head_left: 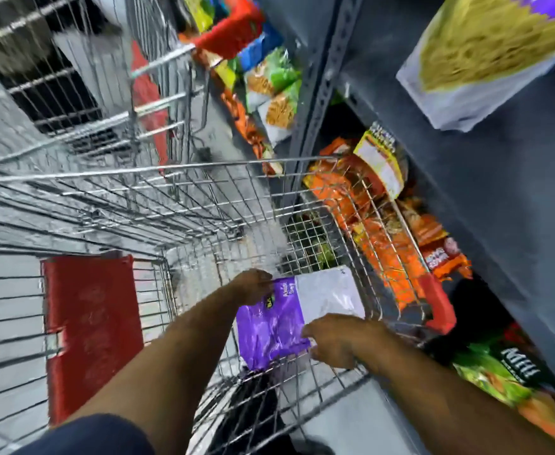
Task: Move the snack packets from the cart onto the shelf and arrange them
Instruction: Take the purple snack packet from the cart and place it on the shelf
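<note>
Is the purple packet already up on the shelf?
No, the purple packet is down in the wire cart, held by the left hand and right hand.

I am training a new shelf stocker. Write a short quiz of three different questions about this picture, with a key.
1. True or false: both hands touch the purple and white packet.
2. Where is that packet now? A) on the grey shelf B) inside the wire cart C) on the floor
3. Fill in: the flap on the cart, left of the left hand, is coloured ____.

Key
1. True: the right hand is at its near edge, the left at its far corner.
2. B
3. Red: the red flap.
</note>
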The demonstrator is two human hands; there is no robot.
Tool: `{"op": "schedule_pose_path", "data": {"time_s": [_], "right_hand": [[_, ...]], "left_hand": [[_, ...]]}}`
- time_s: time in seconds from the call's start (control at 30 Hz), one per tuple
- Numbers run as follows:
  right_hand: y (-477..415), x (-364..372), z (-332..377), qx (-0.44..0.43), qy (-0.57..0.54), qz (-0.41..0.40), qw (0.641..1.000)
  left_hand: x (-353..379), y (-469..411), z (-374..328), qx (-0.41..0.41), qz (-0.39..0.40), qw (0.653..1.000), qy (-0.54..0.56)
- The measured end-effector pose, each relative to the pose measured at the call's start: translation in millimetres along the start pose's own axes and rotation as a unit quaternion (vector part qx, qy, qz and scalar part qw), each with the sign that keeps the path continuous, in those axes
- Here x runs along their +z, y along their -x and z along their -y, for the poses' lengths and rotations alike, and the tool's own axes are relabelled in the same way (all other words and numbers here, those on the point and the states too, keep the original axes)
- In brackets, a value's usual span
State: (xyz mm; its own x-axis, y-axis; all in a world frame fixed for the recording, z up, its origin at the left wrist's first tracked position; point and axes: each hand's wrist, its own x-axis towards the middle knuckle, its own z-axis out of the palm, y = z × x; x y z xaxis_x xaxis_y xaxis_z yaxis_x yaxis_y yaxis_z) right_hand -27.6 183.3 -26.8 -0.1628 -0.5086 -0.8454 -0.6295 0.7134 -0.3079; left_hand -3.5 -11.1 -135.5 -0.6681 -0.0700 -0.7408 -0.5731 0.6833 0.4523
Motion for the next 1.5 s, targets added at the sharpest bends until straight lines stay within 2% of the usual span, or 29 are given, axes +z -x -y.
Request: {"op": "schedule_pose_path", "data": {"time_s": [0.27,0.37,0.43,0.57,0.67,0.77,0.87,1.0,1.1,1.17,1.23,1.27,1.37,1.5], "right_hand": [[-37,12,-6,0.033,-0.022,0.059,0.997],[-42,17,-10,0.038,-0.009,0.079,0.996],[-38,16,-12,0.040,-0.004,0.069,0.997],[-27,17,-18,0.063,-0.004,-0.006,0.998],[-17,20,-16,0.098,0.000,-0.055,0.994],[-5,18,-11,0.133,-0.004,-0.147,0.980],[8,13,-12,0.156,-0.074,-0.216,0.961],[38,-1,-5,0.127,-0.057,-0.353,0.925],[60,-4,3,0.072,-0.089,-0.460,0.881],[68,-2,12,0.021,-0.202,-0.501,0.841],[84,-3,19,0.009,-0.330,-0.543,0.772],[96,-7,23,0.013,-0.359,-0.579,0.732],[144,-24,29,0.006,-0.355,-0.684,0.637],[220,-53,28,-0.007,-0.415,-0.754,0.510]], "left_hand": [[10,-32,-3,0.078,0.003,0.983,-0.167],[6,-38,-5,0.062,0.030,0.989,-0.132],[3,-39,-7,0.079,0.040,0.989,-0.115],[-12,-36,-17,0.099,0.058,0.989,-0.090],[-30,-34,-31,0.136,0.048,0.989,-0.019],[-50,-20,-56,0.167,0.044,0.981,0.086],[-62,-5,-81,0.122,0.037,0.975,0.184],[-89,21,-103,0.116,0.037,0.959,0.257],[-128,55,-119,0.143,0.047,0.962,0.226],[-150,80,-134,0.169,0.084,0.955,0.231],[-169,109,-156,0.197,0.113,0.946,0.232],[-179,120,-167,0.211,0.129,0.937,0.248],[-201,154,-205,0.264,0.183,0.892,0.318],[-213,199,-273,0.321,0.228,0.854,0.341]]}}
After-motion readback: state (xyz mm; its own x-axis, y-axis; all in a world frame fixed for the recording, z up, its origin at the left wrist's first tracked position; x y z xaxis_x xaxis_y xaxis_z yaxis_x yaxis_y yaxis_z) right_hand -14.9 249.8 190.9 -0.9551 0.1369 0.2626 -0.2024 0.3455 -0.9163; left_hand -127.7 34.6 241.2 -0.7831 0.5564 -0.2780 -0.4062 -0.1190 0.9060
